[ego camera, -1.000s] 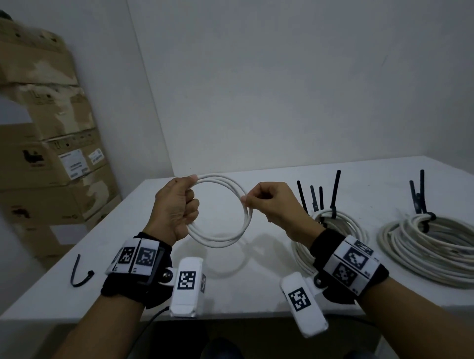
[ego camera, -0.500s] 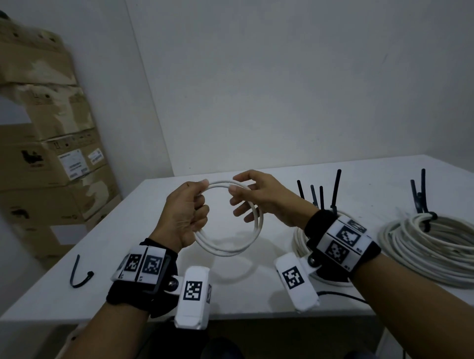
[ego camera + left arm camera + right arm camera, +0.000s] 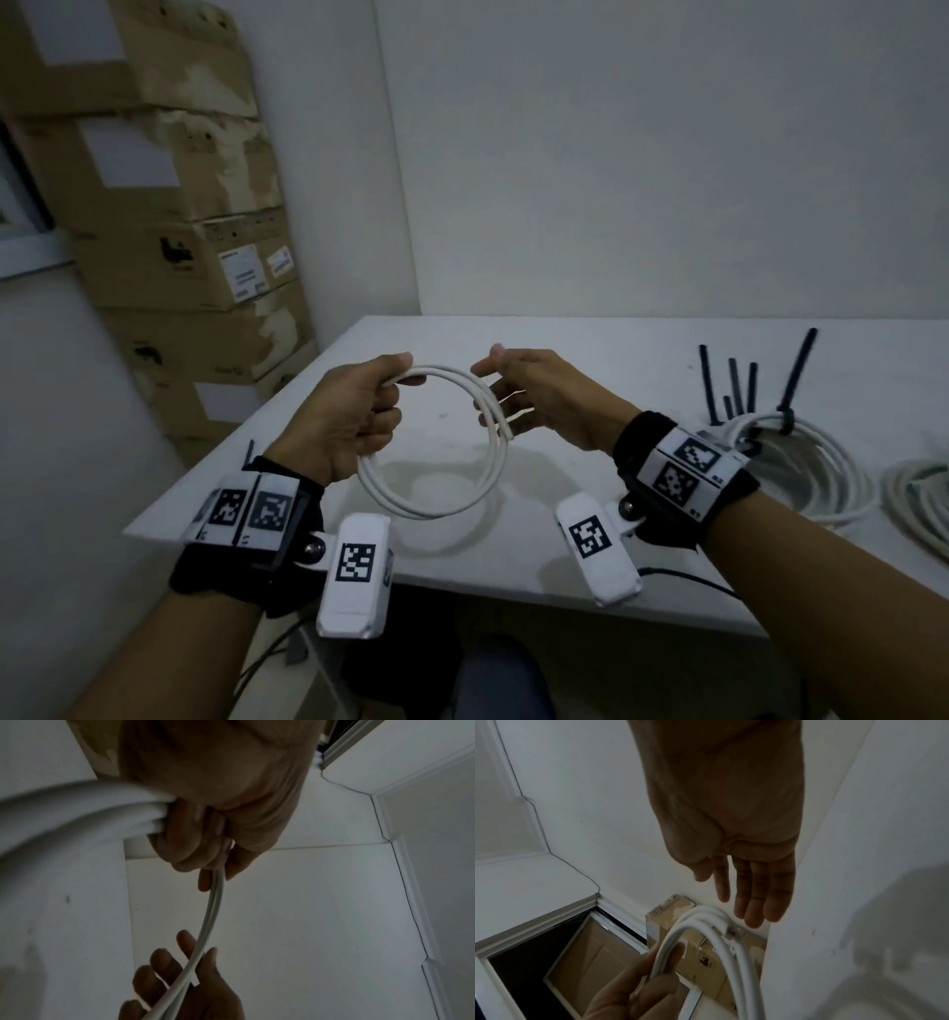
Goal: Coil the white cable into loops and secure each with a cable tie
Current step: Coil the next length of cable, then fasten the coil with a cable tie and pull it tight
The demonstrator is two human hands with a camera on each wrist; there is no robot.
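Above the table [image 3: 590,555], round white cable [image 3: 436,506] coil in curled left fingers [image 3: 382,406], right fingers [image 3: 500,383] straight alongside.

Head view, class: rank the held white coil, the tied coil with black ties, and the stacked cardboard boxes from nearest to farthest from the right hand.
1. Held white coil, touching the right hand's fingers.
2. Tied coil, on the table, right.
3. Cardboard boxes, far left by the wall.
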